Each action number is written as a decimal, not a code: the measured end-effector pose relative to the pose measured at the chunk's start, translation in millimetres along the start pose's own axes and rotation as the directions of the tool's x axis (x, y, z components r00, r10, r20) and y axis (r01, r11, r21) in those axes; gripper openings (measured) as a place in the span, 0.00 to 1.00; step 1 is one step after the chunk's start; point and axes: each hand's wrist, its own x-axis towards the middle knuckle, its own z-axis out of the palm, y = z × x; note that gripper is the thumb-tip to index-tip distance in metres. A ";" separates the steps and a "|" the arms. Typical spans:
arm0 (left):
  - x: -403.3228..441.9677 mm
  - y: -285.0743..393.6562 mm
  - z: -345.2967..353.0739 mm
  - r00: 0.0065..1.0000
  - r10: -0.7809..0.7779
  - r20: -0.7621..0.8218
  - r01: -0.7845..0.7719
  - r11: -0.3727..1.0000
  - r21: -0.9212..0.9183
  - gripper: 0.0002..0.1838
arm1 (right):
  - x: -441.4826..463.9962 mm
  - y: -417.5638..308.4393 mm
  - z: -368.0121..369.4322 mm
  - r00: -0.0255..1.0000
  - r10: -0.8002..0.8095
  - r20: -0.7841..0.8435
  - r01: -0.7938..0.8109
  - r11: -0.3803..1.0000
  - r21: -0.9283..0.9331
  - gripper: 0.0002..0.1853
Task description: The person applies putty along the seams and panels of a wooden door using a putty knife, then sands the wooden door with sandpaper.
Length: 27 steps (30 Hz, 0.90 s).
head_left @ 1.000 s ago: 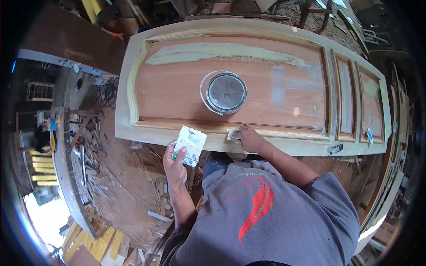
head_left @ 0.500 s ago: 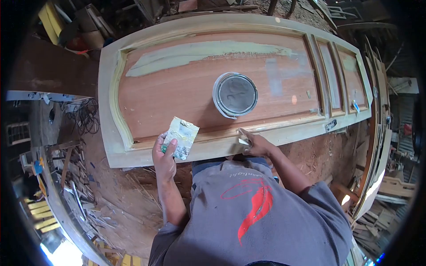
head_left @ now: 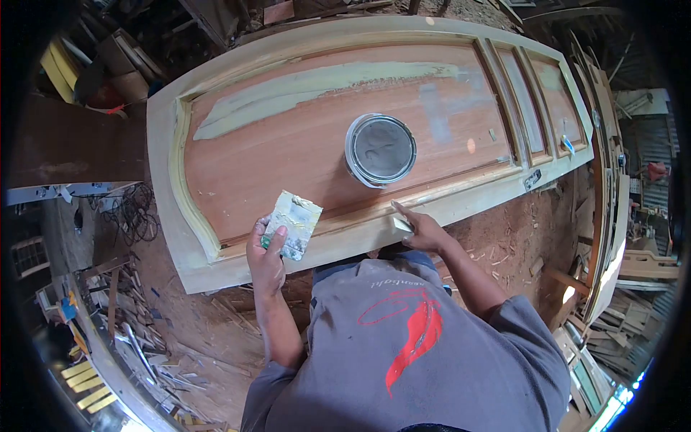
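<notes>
A panelled wooden door (head_left: 288, 162) lies flat before me, with pale filler smeared along its large panel. On that panel stands an open can (head_left: 382, 150) of grey paste. My left hand (head_left: 267, 253) is closed round a small flat board (head_left: 296, 219), which is streaked with dried filler and held over the door's near edge. My right hand (head_left: 426, 232) is closed on a small pale flat piece, seemingly a scraper (head_left: 402, 225). Its index finger reaches to the near moulding (head_left: 374, 205); whether it touches is hard to tell.
Toward the door's right end lie a small blue-and-white object (head_left: 568, 145) and a metal lock plate (head_left: 533, 179). Tangled cables (head_left: 133, 212) and wood scraps (head_left: 162, 367) cover the ground at left. Boards (head_left: 608, 187) lean along the right side.
The view has turned slightly, so the door appears more tilted, its left end lower. My right hand sits slightly farther right along the moulding. Both hands keep their holds.
</notes>
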 end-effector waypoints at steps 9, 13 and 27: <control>4.9 3.7 -5.3 1.000 0.006 0.029 -0.006 1.000 0.011 0.17 | 4.6 -20.3 14.5 0.999 0.046 0.012 -0.031 0.813 -0.581 0.51; 6.3 8.3 -7.8 0.999 0.018 0.030 -0.018 1.000 0.019 0.18 | 4.8 -34.0 3.5 0.999 0.026 -0.032 -0.039 0.863 -0.504 0.46; 15.1 18.9 -9.7 0.997 0.021 0.072 -0.025 0.998 0.049 0.21 | 14.3 -36.4 3.5 0.981 0.108 -0.164 -0.178 0.844 -0.505 0.38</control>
